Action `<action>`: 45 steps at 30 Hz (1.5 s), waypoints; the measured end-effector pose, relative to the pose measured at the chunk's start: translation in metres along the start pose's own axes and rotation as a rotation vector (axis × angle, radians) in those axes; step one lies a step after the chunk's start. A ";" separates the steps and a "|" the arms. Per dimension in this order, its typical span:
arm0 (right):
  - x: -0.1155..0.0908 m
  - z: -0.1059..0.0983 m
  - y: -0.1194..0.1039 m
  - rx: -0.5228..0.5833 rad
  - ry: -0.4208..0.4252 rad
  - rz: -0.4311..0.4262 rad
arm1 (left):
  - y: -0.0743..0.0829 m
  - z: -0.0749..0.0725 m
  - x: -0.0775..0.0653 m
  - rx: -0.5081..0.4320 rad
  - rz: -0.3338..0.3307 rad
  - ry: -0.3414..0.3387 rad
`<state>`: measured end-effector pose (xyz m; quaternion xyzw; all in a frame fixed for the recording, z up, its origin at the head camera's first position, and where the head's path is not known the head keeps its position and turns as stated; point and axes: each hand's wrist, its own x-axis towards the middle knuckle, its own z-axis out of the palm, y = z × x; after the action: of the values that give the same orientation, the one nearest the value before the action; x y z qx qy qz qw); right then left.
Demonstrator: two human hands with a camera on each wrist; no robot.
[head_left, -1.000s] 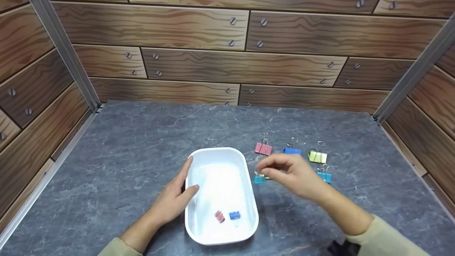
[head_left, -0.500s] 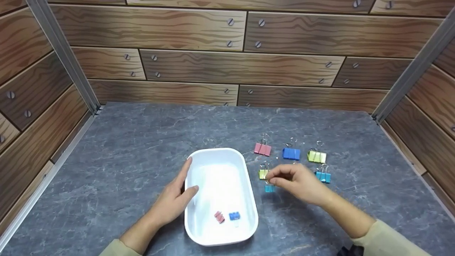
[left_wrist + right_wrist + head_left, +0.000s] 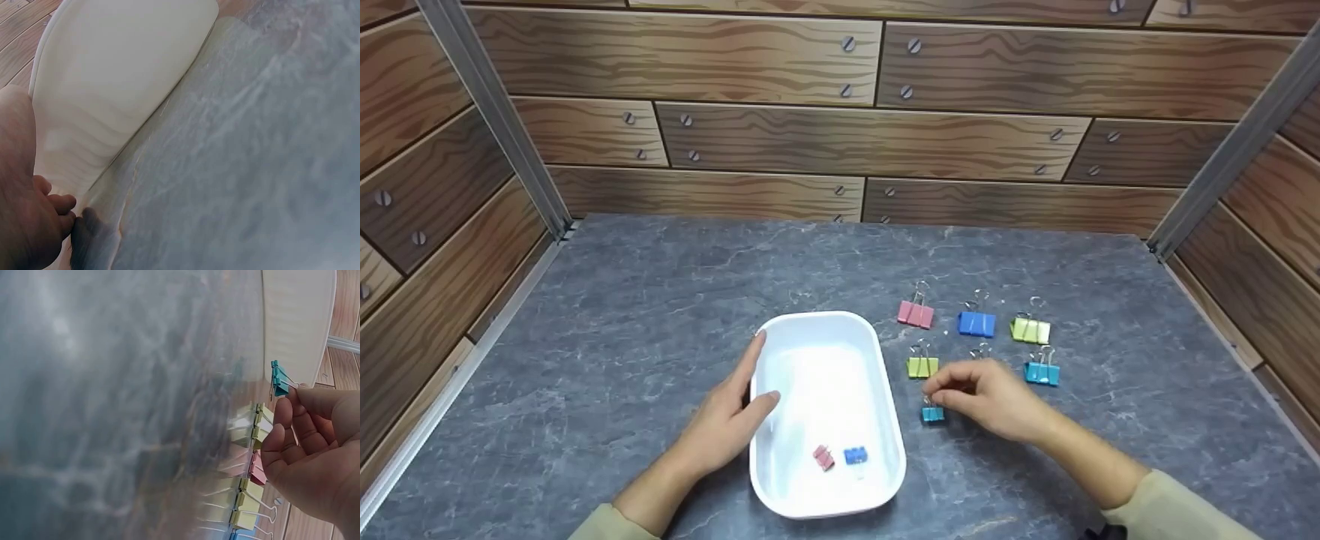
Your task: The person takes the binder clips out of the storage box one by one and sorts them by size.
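Note:
My left hand [image 3: 727,420] holds the left wall of a white plastic tub [image 3: 891,420], thumb over the rim and fingers along the outside. In the left wrist view, its fingers bend against the outer wall. Just right of the tub, my right hand [image 3: 997,397] pinches a small teal binder clip [image 3: 932,414] by its wire handle. The clip's body points down, at or close to the tabletop; I cannot tell if it touches. A small pink binder clip [image 3: 823,457] and a small blue binder clip [image 3: 855,455] lie inside the tub, near its front end.
Behind my right hand stand more binder clips: pink [image 3: 916,315], blue [image 3: 976,324], lime [image 3: 1030,330], a smaller lime one [image 3: 922,367] and a larger teal one [image 3: 1042,373]. Wire handles [image 3: 981,351] of another show behind the hand. Wood-patterned walls [image 3: 780,139] enclose the grey table [image 3: 660,300].
My right hand has brought the small teal clip nearer to me and slightly right, in front of the smaller lime clip. The left hand and the tub have stayed in place.

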<state>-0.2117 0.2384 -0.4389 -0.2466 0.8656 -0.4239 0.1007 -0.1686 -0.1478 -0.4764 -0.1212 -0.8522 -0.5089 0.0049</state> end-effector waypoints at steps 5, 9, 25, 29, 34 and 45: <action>-0.002 0.000 0.002 -0.013 -0.012 0.005 | 0.000 0.000 -0.001 -0.018 0.015 -0.010; -0.002 0.000 0.003 -0.026 -0.008 0.010 | 0.000 0.001 -0.001 -0.030 0.023 -0.016; -0.005 -0.001 0.002 -0.082 0.009 0.022 | 0.002 0.001 0.000 -0.004 -0.002 -0.007; -0.006 -0.004 -0.006 -0.132 0.046 0.000 | 0.001 0.001 0.000 0.000 -0.004 -0.006; -0.005 -0.007 -0.024 -0.135 0.095 -0.055 | 0.000 0.001 -0.001 -0.009 0.012 -0.009; 0.005 0.014 -0.067 -0.036 0.033 -0.217 | 0.001 0.001 -0.001 0.005 0.011 -0.001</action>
<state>-0.1878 0.1922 -0.3951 -0.3336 0.8428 -0.4209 0.0358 -0.1677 -0.1472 -0.4764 -0.1264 -0.8528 -0.5067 0.0075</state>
